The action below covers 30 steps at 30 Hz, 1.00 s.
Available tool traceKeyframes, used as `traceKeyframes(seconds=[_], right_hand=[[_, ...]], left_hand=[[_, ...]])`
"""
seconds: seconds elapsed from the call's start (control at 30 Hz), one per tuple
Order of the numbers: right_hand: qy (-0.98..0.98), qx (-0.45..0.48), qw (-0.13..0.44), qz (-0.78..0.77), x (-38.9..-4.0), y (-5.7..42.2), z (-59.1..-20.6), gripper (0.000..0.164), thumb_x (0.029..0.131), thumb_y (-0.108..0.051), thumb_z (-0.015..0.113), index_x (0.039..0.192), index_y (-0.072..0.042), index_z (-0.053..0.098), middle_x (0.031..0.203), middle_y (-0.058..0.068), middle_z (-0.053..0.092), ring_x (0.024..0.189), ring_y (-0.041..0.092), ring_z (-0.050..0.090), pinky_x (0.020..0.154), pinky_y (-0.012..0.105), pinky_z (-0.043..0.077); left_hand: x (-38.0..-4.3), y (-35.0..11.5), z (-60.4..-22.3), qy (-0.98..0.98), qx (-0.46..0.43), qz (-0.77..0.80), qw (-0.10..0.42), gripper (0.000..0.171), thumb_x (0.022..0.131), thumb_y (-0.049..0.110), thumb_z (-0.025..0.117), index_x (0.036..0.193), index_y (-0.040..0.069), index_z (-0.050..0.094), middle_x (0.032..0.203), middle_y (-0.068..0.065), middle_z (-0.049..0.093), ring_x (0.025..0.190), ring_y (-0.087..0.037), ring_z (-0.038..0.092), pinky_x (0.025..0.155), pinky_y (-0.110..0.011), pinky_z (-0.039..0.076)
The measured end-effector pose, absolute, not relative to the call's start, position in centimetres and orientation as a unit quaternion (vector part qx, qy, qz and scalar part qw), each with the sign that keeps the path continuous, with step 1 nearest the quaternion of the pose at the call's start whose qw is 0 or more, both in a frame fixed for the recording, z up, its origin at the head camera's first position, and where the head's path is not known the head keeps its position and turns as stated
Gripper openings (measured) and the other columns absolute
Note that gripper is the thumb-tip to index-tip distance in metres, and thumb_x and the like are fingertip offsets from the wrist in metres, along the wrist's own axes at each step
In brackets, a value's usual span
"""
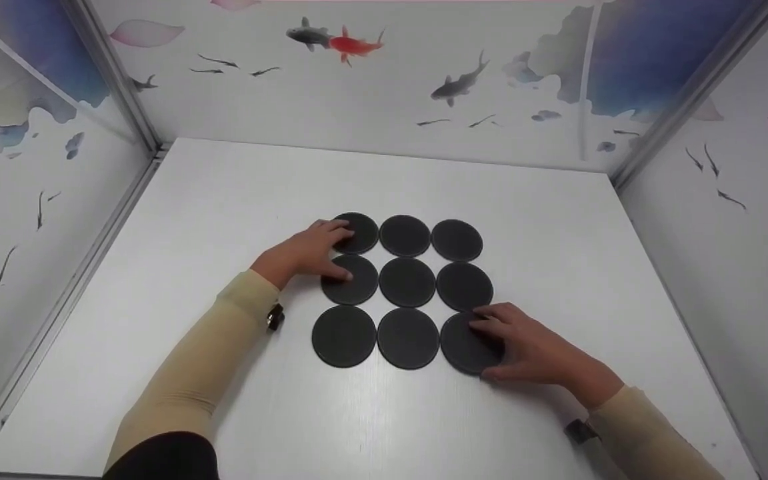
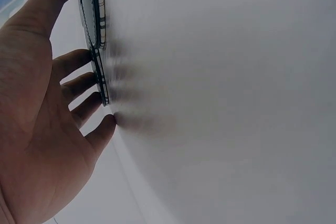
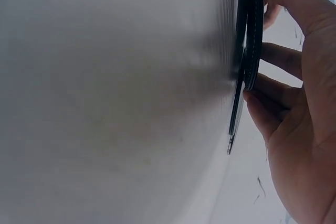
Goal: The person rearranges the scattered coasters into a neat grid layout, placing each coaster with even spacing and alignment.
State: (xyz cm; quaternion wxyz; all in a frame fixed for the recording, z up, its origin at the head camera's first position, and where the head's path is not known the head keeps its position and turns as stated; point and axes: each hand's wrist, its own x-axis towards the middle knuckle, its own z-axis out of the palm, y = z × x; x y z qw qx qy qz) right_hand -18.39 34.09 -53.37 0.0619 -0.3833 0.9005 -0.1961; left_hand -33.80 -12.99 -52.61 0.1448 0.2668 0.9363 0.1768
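Round black coasters lie in three rows of three on a white table. My left hand [image 1: 311, 248] rests at the left side: its fingers touch the far-left coaster [image 1: 365, 235] and its thumb touches the middle-left coaster [image 1: 360, 285]. In the left wrist view the left hand [image 2: 47, 108] has its fingers spread along the coaster edges. At the near-right corner, my right hand [image 1: 537, 350] holds a coaster [image 1: 461, 347] by its edge, thumb on the near side and fingers on the far side. The right wrist view shows this coaster's stitched edge [image 3: 255, 35] between thumb and fingers.
The white table [image 1: 224, 180] reaches back to a wall [image 1: 384, 107] printed with fish and petals. Similar panels [image 1: 744, 220] stand at both sides, joined by metal corner posts. Small dark devices [image 1: 275, 317] sit at both wrists.
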Motion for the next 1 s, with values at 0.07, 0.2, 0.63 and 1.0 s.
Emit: traceKeyframes(seconds=[0.07, 0.2, 0.63, 1.0], right_hand=[[0.903, -0.38, 0.064, -0.189, -18.3, 34.1, -53.4, 0.079, 0.087, -0.044, 0.096, 0.153, -0.016, 0.066, 0.163, 0.006, 0.052, 0.147, 0.027, 0.05, 0.115, 0.051, 0.051], [0.906, -0.377, 0.066, -0.179, -18.2, 34.1, -53.4, 0.076, 0.088, -0.041, 0.095, 0.152, -0.014, 0.066, 0.163, 0.005, 0.052, 0.148, 0.027, 0.05, 0.115, 0.051, 0.052], [0.899, -0.386, 0.049, -0.2, -18.7, 34.3, -53.5, 0.071, 0.091, -0.042, 0.093, 0.15, -0.012, 0.068, 0.163, 0.008, 0.052, 0.149, 0.028, 0.049, 0.115, 0.052, 0.051], [0.914, -0.317, -0.019, -0.253, -25.2, 37.3, -51.6, 0.054, 0.1, -0.023, 0.086, 0.147, -0.003, 0.068, 0.159, 0.018, 0.056, 0.149, 0.039, 0.049, 0.118, 0.063, 0.043]], left_hand=[[-33.7, -12.9, -52.5, 0.937, 0.265, 0.174, 0.147, 0.101, 0.093, 0.058, 0.085, 0.172, 0.012, 0.041, 0.182, -0.01, 0.025, 0.167, -0.034, 0.023, 0.13, -0.054, 0.033], [-33.6, -12.7, -52.3, 0.936, 0.265, 0.175, 0.149, 0.102, 0.093, 0.057, 0.085, 0.172, 0.011, 0.041, 0.182, -0.012, 0.026, 0.167, -0.035, 0.023, 0.13, -0.055, 0.032], [-33.7, -12.4, -52.4, 0.935, 0.275, 0.168, 0.146, 0.103, 0.092, 0.058, 0.085, 0.171, 0.01, 0.041, 0.181, -0.013, 0.026, 0.166, -0.035, 0.023, 0.13, -0.054, 0.033], [-33.9, -13.2, -52.5, 0.932, 0.264, 0.229, 0.099, 0.087, 0.101, 0.056, 0.074, 0.168, 0.008, 0.045, 0.177, -0.015, 0.035, 0.164, -0.037, 0.03, 0.131, -0.053, 0.03]])
